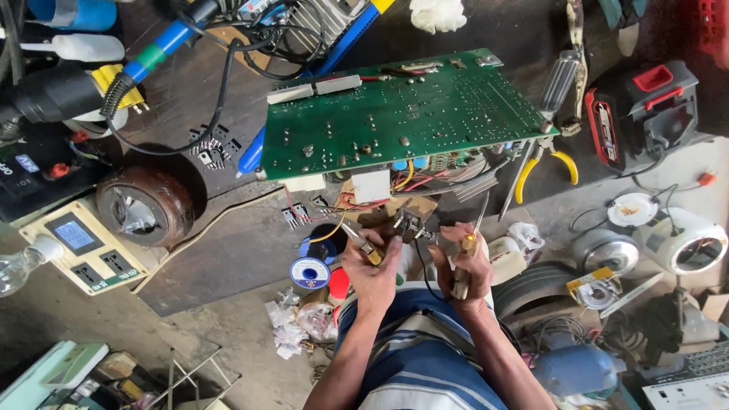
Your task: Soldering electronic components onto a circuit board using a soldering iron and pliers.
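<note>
While a large green circuit board (402,114) lies propped at a slant across the dark workbench (228,258), its long axis running from lower left to upper right with the soldered underside turned up, a small metal part (408,222) is held just below the board's near edge, between the two hands. The left hand (373,272) is closed around a slim yellow-handled tool (363,244), whose long axis slants up and to the left, tip towards the tangle of red and yellow wires (406,182) under the board. The right hand (465,264) is wrapped around a thin rod-like tool (478,220) that points upward, almost upright in the view, and the small part seems to be pinched by its fingertips, though this cannot be told for certain. A spool of solder (310,272) is seen just left of the left hand, and a brown ring-shaped coil (144,205) farther left beside a cream meter box (87,254). Yellow-handled pliers (543,163) and a clear-handled screwdriver (560,80) lie by the board's right end, with a red and black battery pack (642,114) beyond. The space in front of the hands is crowded by the wires and the board's overhanging edge.
</note>
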